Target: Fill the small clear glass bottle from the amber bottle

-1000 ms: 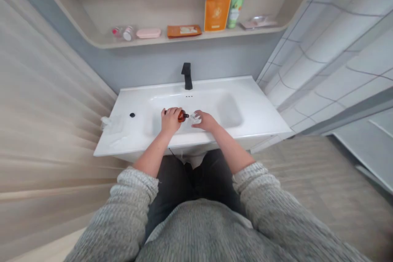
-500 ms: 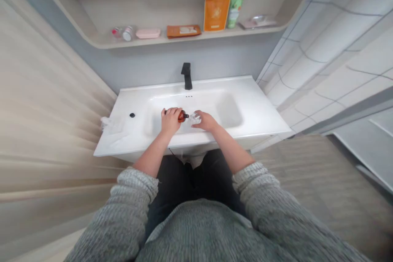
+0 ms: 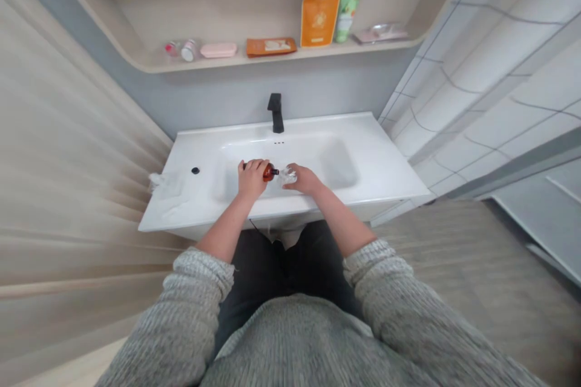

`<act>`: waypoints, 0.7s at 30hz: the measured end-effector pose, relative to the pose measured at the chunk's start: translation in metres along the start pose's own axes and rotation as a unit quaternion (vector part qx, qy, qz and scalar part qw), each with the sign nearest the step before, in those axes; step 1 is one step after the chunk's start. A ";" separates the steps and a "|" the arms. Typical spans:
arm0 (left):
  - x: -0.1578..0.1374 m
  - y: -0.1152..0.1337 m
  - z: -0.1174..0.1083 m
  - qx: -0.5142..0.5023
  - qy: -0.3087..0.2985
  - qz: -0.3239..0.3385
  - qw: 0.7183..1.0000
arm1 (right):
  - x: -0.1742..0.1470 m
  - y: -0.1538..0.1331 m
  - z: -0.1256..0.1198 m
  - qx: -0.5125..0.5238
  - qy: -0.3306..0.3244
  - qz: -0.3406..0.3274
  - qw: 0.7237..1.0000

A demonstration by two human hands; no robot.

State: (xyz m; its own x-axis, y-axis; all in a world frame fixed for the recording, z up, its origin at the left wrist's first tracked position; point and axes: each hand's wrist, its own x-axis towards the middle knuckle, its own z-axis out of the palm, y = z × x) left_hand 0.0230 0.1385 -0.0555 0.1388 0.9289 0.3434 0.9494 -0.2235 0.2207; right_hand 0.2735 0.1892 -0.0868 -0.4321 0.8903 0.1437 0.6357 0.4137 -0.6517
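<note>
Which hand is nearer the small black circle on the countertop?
Left. The left hand, gripping the amber bottle, is to the right of the black circle; the right hand, holding the clear container, is farther right.

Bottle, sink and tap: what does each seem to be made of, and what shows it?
Bottle: glass or plastic; its glossy brown body catches light. Sink: probably ceramic; smooth, white, softly shiny. Tap: perhaps coated metal; even black, with little shine.

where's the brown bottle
In the head view, the left hand holds the brown bottle over the basin, its tip toward the clear vessel in the right hand.
</note>
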 end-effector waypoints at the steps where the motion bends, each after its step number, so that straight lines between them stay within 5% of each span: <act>1: 0.000 0.000 0.000 -0.002 0.000 0.000 1.000 | 0.000 0.000 0.000 0.000 0.000 0.000 1.000; 21: 0.000 0.001 0.000 -0.008 0.001 0.004 1.000 | 0.000 0.001 0.000 0.003 0.002 -0.005 1.000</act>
State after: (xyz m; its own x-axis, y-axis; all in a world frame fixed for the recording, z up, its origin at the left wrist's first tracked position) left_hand 0.0233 0.1379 -0.0551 0.1462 0.9265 0.3468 0.9436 -0.2359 0.2324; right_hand 0.2736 0.1894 -0.0875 -0.4356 0.8868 0.1542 0.6276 0.4220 -0.6542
